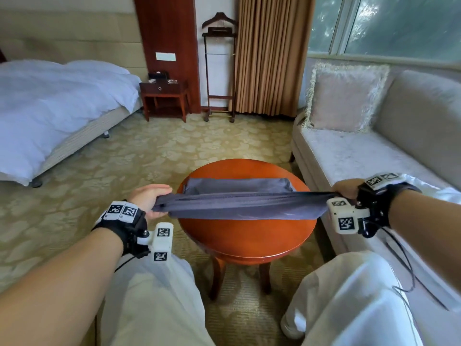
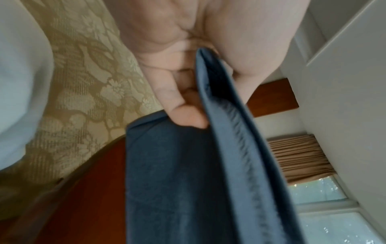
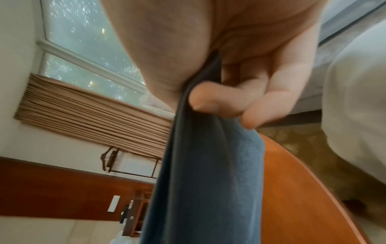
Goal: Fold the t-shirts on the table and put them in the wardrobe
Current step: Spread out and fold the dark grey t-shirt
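A grey-blue t-shirt [image 1: 239, 203] is stretched taut between my two hands just above the round red-brown wooden table [image 1: 247, 236]. Its far part [image 1: 237, 187] lies folded on the tabletop. My left hand [image 1: 152, 198] grips the shirt's left end, thumb on top and fingers curled under. My right hand [image 1: 345, 189] pinches the right end. The left wrist view shows fingers [image 2: 183, 115] curled round the cloth [image 2: 188, 181]. In the right wrist view, the fingertips [image 3: 211, 102] pinch the bunched fabric [image 3: 208, 173]. No wardrobe is in view.
A bed [image 1: 50, 108] with white bedding stands at the left, a beige sofa [image 1: 374, 151] with a cushion close on the right. A nightstand [image 1: 164, 98] and a valet stand [image 1: 219, 71] are by the far wall. Patterned carpet [image 1: 124, 156] surrounds the table. My white-trousered knees [image 1: 154, 295] are near the table's edge.
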The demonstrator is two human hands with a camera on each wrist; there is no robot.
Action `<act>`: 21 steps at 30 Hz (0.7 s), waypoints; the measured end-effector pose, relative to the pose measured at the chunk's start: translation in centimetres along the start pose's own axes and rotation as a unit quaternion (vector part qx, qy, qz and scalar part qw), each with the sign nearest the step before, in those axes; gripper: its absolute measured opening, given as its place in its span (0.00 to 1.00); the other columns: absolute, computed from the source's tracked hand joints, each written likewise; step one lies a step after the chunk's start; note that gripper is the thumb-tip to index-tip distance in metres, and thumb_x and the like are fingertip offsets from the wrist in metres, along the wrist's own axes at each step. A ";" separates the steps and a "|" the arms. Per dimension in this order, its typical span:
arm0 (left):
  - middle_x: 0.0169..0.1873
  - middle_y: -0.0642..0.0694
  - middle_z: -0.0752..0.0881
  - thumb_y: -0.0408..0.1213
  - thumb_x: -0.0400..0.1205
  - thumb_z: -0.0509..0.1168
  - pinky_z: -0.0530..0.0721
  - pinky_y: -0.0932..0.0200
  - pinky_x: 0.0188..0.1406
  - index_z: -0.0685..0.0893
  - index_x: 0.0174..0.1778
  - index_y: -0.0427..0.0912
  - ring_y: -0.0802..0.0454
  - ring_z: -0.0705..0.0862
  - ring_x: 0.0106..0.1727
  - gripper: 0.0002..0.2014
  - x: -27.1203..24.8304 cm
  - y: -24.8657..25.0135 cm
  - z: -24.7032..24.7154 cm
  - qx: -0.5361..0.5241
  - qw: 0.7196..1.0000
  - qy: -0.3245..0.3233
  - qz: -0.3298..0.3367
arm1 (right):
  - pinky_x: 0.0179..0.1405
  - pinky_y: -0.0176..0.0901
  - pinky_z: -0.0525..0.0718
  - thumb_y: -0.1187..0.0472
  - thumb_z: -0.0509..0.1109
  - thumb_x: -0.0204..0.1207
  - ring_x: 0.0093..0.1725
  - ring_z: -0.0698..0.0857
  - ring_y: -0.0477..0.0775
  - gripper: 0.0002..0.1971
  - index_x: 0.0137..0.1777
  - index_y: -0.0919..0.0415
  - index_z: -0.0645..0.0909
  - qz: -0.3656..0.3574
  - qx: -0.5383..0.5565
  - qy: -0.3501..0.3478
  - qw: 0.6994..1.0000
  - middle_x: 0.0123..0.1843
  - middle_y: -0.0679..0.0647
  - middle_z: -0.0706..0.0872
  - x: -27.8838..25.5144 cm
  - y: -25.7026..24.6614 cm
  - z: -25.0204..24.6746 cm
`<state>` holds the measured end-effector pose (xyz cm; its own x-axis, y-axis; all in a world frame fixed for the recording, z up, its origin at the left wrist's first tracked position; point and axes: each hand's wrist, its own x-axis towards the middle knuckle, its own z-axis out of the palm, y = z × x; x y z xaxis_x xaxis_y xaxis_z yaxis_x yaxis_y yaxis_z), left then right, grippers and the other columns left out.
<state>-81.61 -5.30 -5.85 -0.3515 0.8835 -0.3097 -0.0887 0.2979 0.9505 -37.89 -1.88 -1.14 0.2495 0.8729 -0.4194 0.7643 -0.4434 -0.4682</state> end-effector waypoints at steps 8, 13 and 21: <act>0.34 0.45 0.77 0.33 0.85 0.65 0.78 0.76 0.18 0.77 0.37 0.36 0.58 0.76 0.35 0.11 4.4 1.8 3.2 -0.156 0.983 -0.029 -0.095 | 0.29 0.46 0.71 0.53 0.71 0.77 0.16 0.75 0.53 0.19 0.29 0.61 0.74 0.004 0.291 -0.054 0.955 0.15 0.53 0.77 2.1 -2.5 0.6; 0.45 0.43 0.83 0.25 0.85 0.62 0.79 0.72 0.52 0.81 0.45 0.31 0.55 0.81 0.51 0.05 7.6 1.8 4.3 -0.213 0.967 -0.064 -0.126 | 0.42 0.42 0.88 0.64 0.61 0.81 0.23 0.88 0.52 0.07 0.43 0.63 0.77 0.044 0.500 -0.031 0.865 0.22 0.57 0.87 5.7 -3.6 1.9; 0.45 0.40 0.84 0.23 0.86 0.57 0.83 0.59 0.55 0.78 0.46 0.34 0.50 0.84 0.52 0.07 11.9 -0.1 5.7 -0.137 0.986 -0.052 -0.081 | 0.47 0.34 0.84 0.71 0.56 0.85 0.42 0.90 0.42 0.10 0.48 0.66 0.79 0.051 0.481 -0.067 0.872 0.51 0.58 0.91 11.9 -3.4 4.7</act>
<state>-80.51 7.22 -9.78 -0.2153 0.8691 -0.4452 -0.3892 0.3418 0.8554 -40.30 9.10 -8.19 0.1654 0.8153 -0.5550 -0.1276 -0.5403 -0.8318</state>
